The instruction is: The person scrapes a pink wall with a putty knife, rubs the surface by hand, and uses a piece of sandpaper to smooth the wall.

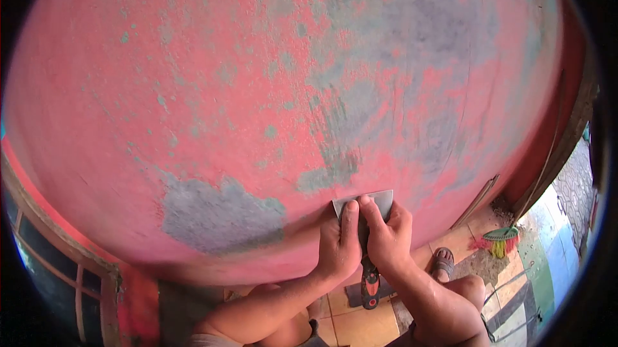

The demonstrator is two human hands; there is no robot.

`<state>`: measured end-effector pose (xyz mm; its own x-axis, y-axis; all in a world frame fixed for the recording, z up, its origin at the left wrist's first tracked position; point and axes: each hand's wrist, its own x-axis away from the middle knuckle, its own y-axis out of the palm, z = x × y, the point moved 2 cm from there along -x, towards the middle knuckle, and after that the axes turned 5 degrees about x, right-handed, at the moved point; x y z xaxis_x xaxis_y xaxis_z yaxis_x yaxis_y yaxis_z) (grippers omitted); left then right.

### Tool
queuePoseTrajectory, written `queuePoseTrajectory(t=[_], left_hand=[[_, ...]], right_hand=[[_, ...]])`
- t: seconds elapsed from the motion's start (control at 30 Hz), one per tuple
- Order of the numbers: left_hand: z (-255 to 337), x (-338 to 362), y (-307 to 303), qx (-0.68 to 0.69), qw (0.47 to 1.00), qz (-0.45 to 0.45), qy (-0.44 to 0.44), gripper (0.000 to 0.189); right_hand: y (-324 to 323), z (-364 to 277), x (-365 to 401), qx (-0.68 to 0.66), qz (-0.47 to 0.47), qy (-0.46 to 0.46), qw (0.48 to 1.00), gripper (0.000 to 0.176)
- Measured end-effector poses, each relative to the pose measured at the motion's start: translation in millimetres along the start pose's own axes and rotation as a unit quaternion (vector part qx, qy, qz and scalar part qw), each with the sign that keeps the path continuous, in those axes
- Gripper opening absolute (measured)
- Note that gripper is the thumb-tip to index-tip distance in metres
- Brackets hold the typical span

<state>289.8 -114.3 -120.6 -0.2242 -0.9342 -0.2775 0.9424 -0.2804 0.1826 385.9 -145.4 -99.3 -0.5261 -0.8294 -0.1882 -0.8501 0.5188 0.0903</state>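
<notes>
Both of my hands are closed around one scraper (384, 201), a putty knife with a wide metal blade and a black and orange handle. My left hand (340, 242) grips it from the left, thumb pointing up along the blade. From the other side my right hand (390, 237) holds it, its thumb beside the left one. The blade's edge lies against or very near the lower part of a pink wall (225, 102); contact is hard to tell. Grey and green patches show through the wall's worn paint, just above the blade and at lower left.
A window frame (78, 279) stands at lower left. To the right, a broom (502, 244) with coloured bristles lies on the tiled floor (367, 329) near debris. Thin strips (476, 200) lean on the wall's base. My sandalled foot (443, 260) is near the wall.
</notes>
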Motion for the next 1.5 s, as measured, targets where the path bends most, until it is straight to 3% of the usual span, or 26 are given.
queuePoseTrajectory(t=[0.17,0.27,0.5,0.63,0.83,0.93,0.97,1.13,1.3,1.4,1.43,1.5], left_hand=[[20,-3,2,-0.039,0.999,-0.004,0.006,0.043],[10,-1,-3,-0.007,0.999,-0.015,-0.049,0.046],[9,-2,3,0.002,1.000,0.010,-0.003,0.048],[7,0,-1,0.016,0.998,-0.010,-0.068,0.043],[-5,0,-2,-0.009,1.000,-0.020,-0.008,0.044],[5,1,2,-0.063,0.998,0.003,0.017,0.043],[-4,4,-1,-0.012,0.998,-0.008,-0.059,0.042],[7,8,8,0.024,1.000,0.006,0.011,0.039],[7,1,-3,0.012,0.999,-0.041,-0.025,0.036],[8,1,7,0.009,1.000,0.015,0.024,0.046],[11,2,8,0.014,0.999,0.026,0.039,0.038],[15,3,4,0.010,1.000,-0.013,-0.006,0.037]], right_hand=[[-3,-7,1,0.040,-0.004,0.058,0.997,0.033],[-2,-8,3,-0.003,-0.006,0.071,0.997,0.033],[1,-6,4,0.017,0.023,0.009,1.000,0.032],[-6,-14,6,0.033,-0.011,0.053,0.998,0.031],[-3,1,5,0.008,0.020,0.004,1.000,0.032],[-8,-13,7,0.046,-0.007,0.090,0.995,0.031],[-9,-7,10,0.039,-0.002,0.078,0.996,0.031],[-3,5,8,-0.024,0.011,0.002,1.000,0.030],[-3,-12,3,0.020,-0.007,0.013,1.000,0.029],[0,-17,2,-0.004,-0.010,0.019,1.000,0.028],[0,-10,3,-0.013,-0.004,0.015,1.000,0.028],[0,-8,4,-0.015,0.008,0.018,1.000,0.028]])
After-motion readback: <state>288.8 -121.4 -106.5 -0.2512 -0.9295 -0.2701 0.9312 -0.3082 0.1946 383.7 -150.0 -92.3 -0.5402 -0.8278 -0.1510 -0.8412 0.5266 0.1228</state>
